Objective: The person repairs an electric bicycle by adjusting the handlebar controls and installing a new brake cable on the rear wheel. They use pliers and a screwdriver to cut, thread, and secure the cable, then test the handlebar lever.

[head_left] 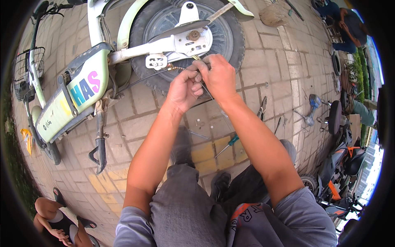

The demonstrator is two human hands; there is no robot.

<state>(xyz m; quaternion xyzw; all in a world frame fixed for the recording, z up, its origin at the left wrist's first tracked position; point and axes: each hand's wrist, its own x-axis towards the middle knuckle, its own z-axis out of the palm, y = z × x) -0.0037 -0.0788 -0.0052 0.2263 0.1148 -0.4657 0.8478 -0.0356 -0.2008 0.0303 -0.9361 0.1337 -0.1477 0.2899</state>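
A white and pale green electric bike [70,96] lies on its side, its rear wheel [154,24] in front of me. My left hand [185,90] is closed, thumb and fingertips pinched at the end of a brake cable [144,77] with a small spring and brass fitting. Against it presses my right hand [220,78], fingers curled round a thin dark rod-like piece [208,91] that sticks out below. Just above the fingers is the white axle bracket [192,43] with its rusty nut. My fingers cover most of what they grip.
On the brick paving lie a green-handled screwdriver [228,145], pliers [262,108] and a blue power tool [314,103]. The bike's kickstand [98,152] points toward me. One person [61,224] sits at lower left, another [349,26] at upper right. Parked bikes [335,181] line the right.
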